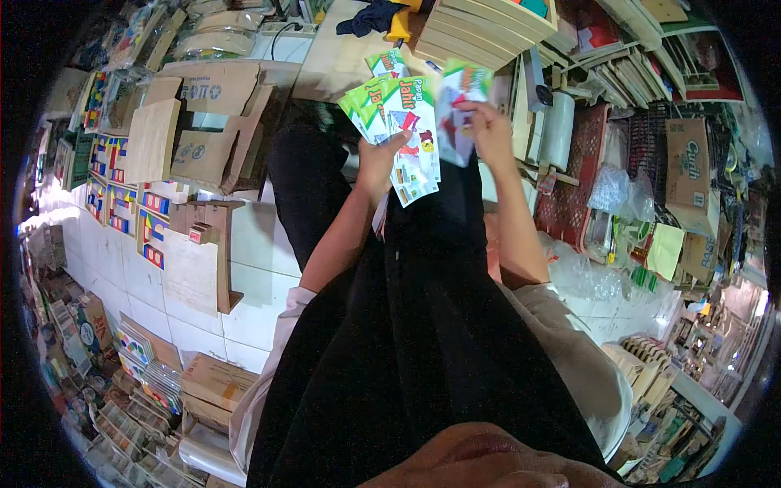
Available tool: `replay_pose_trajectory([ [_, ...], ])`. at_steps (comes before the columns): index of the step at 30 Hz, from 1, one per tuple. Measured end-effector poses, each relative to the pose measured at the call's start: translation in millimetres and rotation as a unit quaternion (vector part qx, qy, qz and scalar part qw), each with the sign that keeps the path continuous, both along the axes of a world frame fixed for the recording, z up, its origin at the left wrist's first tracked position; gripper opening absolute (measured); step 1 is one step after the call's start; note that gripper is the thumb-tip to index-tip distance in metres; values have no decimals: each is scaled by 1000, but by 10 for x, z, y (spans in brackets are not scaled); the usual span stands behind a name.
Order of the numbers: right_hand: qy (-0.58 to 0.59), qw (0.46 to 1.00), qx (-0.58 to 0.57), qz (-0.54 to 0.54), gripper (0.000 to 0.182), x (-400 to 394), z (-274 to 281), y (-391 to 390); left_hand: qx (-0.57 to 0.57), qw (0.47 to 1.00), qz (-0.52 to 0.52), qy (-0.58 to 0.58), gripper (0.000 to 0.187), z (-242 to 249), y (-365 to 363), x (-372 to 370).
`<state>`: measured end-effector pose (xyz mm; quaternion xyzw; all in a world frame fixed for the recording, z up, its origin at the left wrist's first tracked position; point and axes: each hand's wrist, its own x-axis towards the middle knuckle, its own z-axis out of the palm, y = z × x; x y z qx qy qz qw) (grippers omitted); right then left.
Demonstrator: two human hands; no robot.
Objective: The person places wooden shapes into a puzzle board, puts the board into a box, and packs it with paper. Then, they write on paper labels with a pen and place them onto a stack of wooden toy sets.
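My left hand point(380, 165) grips a fanned bunch of printed cards point(416, 134), green and white with "Papan Jahit" lettering and a small cartoon figure. Its thumb presses on the front of the bunch. Beside it on the right, my right hand point(490, 134) pinches a single card point(461, 89) of the same kind, blurred by motion. Both hands are over my lap in dark clothing. Another such card point(386, 63) shows just behind the bunch, near the wooden table point(332, 61).
Stacked wooden trays point(480, 37) stand at the table's far right. A dark cloth point(370, 18) lies at its back. On the left are cardboard sheets point(213, 88) and colourful block sets point(114, 183). A red crate point(572, 175) and plastic bags point(586, 272) are on the right.
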<state>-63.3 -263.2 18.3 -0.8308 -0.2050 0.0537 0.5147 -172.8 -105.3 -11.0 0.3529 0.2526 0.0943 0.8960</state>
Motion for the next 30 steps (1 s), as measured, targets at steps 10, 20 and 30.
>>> replay_pose_trajectory([
  [10, 22, 998, 26, -54, 3, 43, -129, 94, -4, 1000, 5, 2, 25, -53, -9, -35],
  [20, -41, 994, -50, 91, 14, -173, 142, 187, -3, 1000, 27, 3, 23, -33, -9, 0],
  [30, -18, 998, -41, -33, 14, -67, 70, 238, -18, 1000, 21, 9, 27, -16, -3, -18],
])
